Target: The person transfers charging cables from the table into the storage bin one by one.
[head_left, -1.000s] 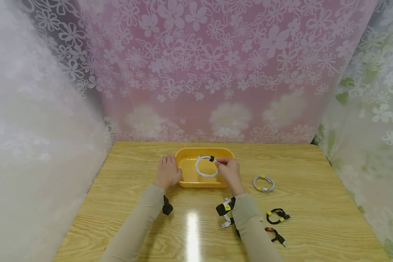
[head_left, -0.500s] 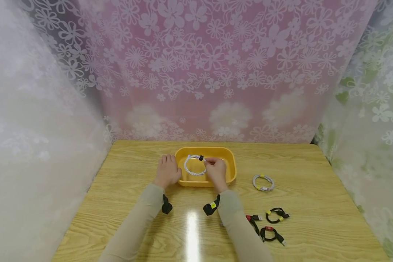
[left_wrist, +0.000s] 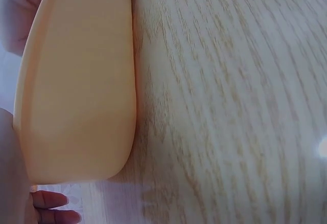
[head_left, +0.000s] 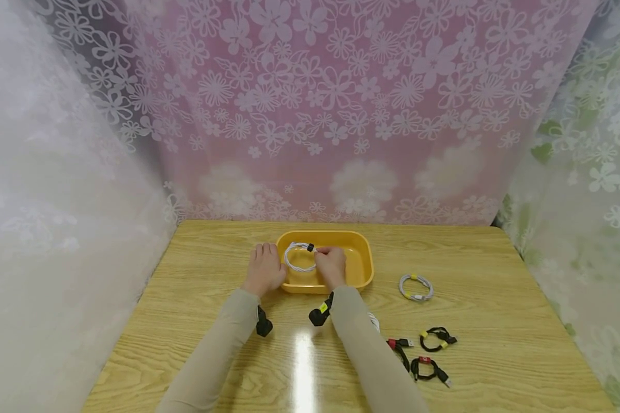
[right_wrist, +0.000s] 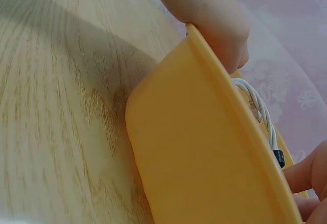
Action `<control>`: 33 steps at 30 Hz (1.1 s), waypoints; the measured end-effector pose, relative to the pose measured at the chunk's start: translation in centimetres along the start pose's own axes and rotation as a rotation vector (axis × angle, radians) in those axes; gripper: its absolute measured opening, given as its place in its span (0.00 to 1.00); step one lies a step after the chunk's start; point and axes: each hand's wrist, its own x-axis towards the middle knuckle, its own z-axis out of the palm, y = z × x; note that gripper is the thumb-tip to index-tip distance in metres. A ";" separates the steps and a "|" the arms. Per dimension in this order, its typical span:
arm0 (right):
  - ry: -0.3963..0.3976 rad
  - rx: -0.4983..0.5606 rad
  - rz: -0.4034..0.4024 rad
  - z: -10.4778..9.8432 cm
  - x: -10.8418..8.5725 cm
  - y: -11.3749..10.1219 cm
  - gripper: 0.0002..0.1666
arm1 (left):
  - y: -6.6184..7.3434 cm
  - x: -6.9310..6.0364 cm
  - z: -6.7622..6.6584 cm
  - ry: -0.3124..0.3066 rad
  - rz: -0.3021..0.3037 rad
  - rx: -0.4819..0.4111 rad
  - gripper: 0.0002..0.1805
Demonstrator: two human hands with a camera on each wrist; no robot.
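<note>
No wording, brand or number can be read. Black strap point(right_wrist: 278, 158) on the white cable point(right_wrist: 261, 105), just beside the right fingers point(right_wrist: 301, 175): tiny pale marks, too small to decipher. Red tag point(head_left: 425, 360) on a black cable point(head_left: 438, 374), well apart from the right fingers, to their right and nearer the viewer: a whitish mark, illegible. Yellow sticker point(head_left: 324, 308) on the black wrist camera point(head_left: 317, 318), behind the right fingers: any lettering too small to tell.
</note>
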 end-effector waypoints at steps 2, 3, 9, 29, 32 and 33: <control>-0.006 -0.022 0.021 0.1 0.0 -0.3 0.13 | 0.0 0.0 -0.1 -0.007 0.000 0.005 0.19; -0.010 -0.032 0.029 0.2 0.1 -0.4 0.13 | 0.0 0.0 -0.1 -0.006 0.002 0.005 0.20; -0.019 -0.140 0.076 0.5 0.7 -0.3 0.10 | 0.0 0.1 -0.1 -0.024 -0.004 0.015 0.22; 0.041 -0.284 0.042 1.9 2.3 1.0 0.10 | -0.2 0.2 0.2 -0.021 -0.002 -0.005 0.19; 0.050 -0.263 0.053 2.0 2.3 0.9 0.10 | -0.2 0.2 0.1 -0.036 -0.005 -0.008 0.20; 0.047 -0.254 0.056 2.0 2.3 0.9 0.11 | -0.2 0.2 0.0 -0.037 -0.007 -0.011 0.20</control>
